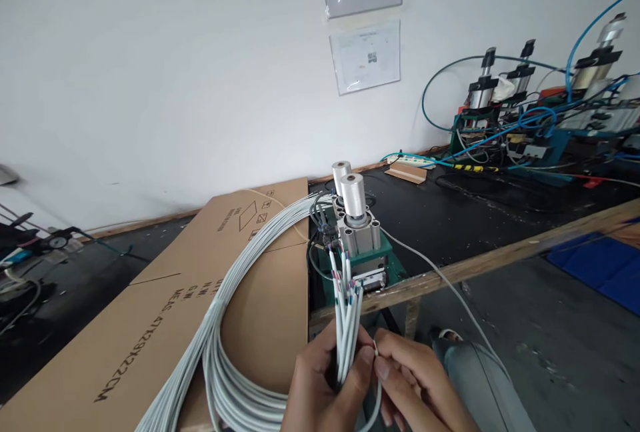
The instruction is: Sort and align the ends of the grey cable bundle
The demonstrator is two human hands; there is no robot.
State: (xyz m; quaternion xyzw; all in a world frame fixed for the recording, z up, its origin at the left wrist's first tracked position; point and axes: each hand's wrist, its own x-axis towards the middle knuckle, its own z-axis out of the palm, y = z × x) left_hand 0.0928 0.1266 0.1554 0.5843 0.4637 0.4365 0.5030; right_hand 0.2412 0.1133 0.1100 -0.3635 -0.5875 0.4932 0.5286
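My left hand (pixel 327 385) is closed around an upright bunch of white cables (pixel 347 325). Small coloured wire ends, some red and some blue or green, poke out of their stripped tips. Just right of the bunch, my right hand (pixel 417 379) pinches a single white cable (pixel 376 400) near its end, close to the left thumb. Beyond the hands stands a small pneumatic machine (pixel 363 239) with two knurled silver knobs on a green base. A large coil of white cables (pixel 235 279) curves away to the left.
Flattened cardboard (pixel 265 325) lies under the coil. The black bench (pixel 430 212) has a wooden front edge. Several similar machines (pixel 483 95) with blue air hoses stand at the back right. A power strip (pixel 411 162) lies by the wall, and a gauge (pixel 57 243) is at far left.
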